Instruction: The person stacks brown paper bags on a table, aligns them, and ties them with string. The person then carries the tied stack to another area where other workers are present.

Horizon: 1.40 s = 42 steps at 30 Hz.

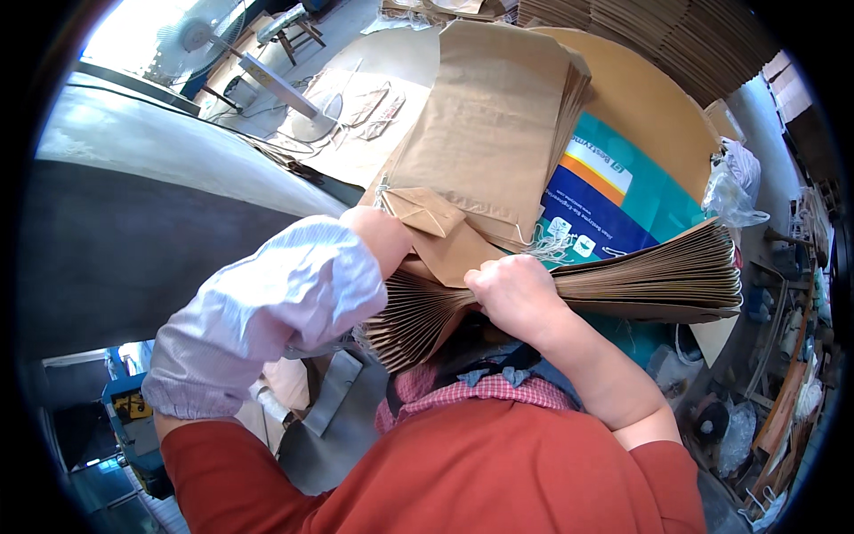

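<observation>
A thick bundle of brown paper bags [654,280] lies across in front of me, pinched at the middle, its edges fanning out at both ends. My right hand [516,291] is closed in a fist at the pinched middle, gripping the paper there. Over the bundle's left end, my left hand [384,237] is closed beside a brown bag with a folded end [425,211]; its fingertips are hidden. White string shows just above the left knuckles. Beyond both hands lies a flat stack of brown paper bags [495,116], with loose white threads [553,245] at its near edge.
Under the stack is a teal and blue printed sheet [614,191] on a round tan board [645,76]. A clear plastic bag [735,182] hangs at the right. Tall brown piles [658,36] stand at the back. A fan [196,37] is at far left.
</observation>
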Motion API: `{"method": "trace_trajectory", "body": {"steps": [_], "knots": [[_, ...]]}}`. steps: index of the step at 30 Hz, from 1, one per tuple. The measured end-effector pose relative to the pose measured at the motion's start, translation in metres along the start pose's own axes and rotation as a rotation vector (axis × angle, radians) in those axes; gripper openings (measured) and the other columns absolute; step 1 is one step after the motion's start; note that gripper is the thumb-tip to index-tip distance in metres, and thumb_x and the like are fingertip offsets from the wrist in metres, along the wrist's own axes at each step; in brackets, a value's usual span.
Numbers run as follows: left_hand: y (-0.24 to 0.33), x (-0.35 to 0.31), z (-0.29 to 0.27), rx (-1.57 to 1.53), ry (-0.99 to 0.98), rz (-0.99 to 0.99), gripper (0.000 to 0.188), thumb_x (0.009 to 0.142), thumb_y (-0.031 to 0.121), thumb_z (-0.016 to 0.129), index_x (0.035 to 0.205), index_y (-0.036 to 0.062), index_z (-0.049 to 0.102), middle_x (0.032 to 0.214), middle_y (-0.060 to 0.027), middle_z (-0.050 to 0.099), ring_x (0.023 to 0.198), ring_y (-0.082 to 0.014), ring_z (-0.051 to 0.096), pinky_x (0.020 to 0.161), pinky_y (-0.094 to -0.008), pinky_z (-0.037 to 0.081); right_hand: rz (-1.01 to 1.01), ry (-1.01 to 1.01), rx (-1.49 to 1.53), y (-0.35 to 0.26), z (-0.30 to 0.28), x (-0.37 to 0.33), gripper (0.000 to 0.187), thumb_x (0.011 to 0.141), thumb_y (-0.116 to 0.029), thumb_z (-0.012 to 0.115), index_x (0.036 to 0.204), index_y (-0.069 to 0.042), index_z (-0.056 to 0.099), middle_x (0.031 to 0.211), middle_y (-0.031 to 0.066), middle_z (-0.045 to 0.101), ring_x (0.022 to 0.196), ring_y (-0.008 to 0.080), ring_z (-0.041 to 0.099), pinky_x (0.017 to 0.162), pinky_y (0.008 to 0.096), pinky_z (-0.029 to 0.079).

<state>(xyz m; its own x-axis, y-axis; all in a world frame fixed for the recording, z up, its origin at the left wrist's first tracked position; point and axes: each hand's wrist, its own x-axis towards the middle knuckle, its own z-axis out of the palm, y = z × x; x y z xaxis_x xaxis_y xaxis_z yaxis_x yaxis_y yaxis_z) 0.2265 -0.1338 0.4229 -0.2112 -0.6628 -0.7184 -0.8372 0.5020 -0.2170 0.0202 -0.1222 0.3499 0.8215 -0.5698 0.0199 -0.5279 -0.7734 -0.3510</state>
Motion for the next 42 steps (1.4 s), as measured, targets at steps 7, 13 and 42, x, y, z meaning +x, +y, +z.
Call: {"method": "trace_trajectory", "body": {"steps": [7,13,42], "knots": [[0.011,0.002,-0.012,0.014,-0.064,-0.047,0.015,0.078,0.013,0.061,0.085,0.0075,0.073,0.088,-0.0091,0.071,0.085,-0.0252,0.069,0.071,-0.0351,0.056,0.034,-0.018,0.028,0.003,0.005,0.003,0.003,0.071,-0.011,0.063,0.071,-0.009,0.065,0.073,0.0106,0.067,0.071,0.0282,0.067,0.063,0.0383,0.054],[0.015,0.004,-0.005,0.062,-0.049,-0.118,0.015,0.078,0.015,0.061,0.086,0.0086,0.073,0.090,-0.0073,0.071,0.086,-0.0244,0.069,0.072,-0.0345,0.055,0.024,0.014,0.030,0.001,0.003,0.002,0.010,0.072,-0.011,0.060,0.070,-0.011,0.069,0.073,0.0102,0.069,0.072,0.0256,0.069,0.064,0.0355,0.055],[-0.002,-0.032,0.063,-0.398,0.559,0.247,0.024,0.075,0.001,0.058,0.097,-0.0019,0.066,0.103,-0.0160,0.066,0.106,-0.0313,0.060,0.093,-0.0383,0.047,0.039,-0.050,0.078,-0.003,0.004,-0.005,0.005,0.072,-0.012,0.062,0.071,-0.010,0.066,0.073,0.0102,0.068,0.072,0.0265,0.068,0.063,0.0372,0.053]]}}
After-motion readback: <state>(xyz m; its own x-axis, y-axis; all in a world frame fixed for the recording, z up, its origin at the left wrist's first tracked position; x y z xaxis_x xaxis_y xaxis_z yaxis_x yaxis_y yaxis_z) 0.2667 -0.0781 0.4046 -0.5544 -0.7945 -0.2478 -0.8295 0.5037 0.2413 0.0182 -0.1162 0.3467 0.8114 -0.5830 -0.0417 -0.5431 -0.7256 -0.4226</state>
